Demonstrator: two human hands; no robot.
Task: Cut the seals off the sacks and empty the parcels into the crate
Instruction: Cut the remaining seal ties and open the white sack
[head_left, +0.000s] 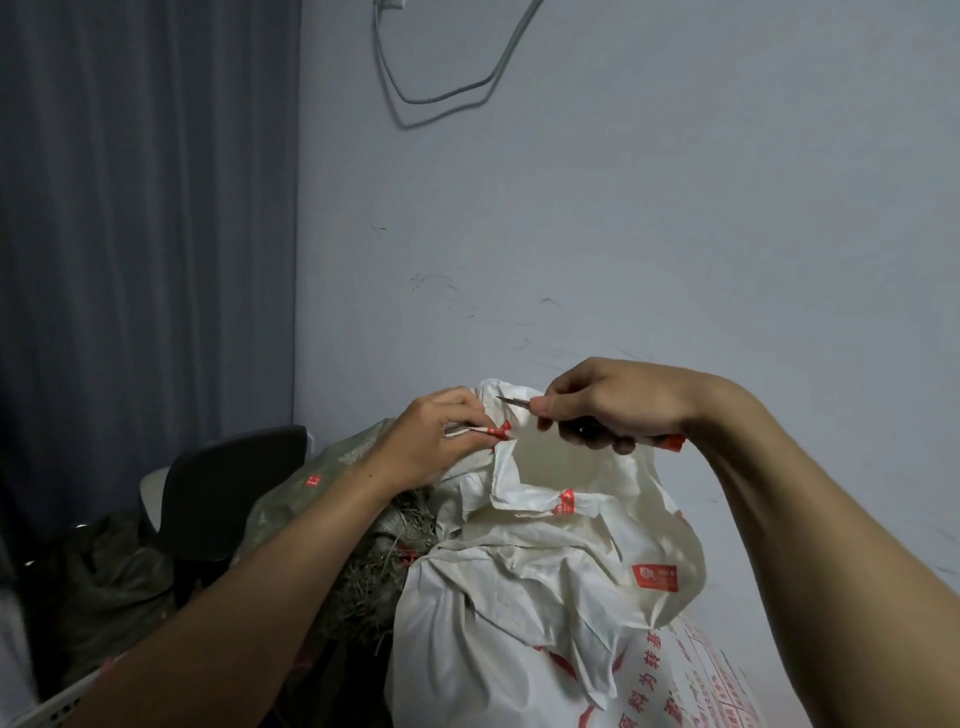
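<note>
One white sack (519, 597), one green sack (332, 467), one knife (513, 401) in right hand (618, 400)

- Open air lies above both hands, up to the cable (441, 88) looping on the wall (649, 234).
- The wall stands close behind the white sack (519, 613).
- The sack's mouth is crowded: the left hand (431, 441) pinches its rim, and the right hand (613, 405) grips a knife (511, 401) pointing at it.
- A green sack (332, 467) leans on the white sack's left side, with a dark chair (228, 488) just beside it.
- A curtain (145, 208) closes the far left.
- Bare wall shows right of the sack.
</note>
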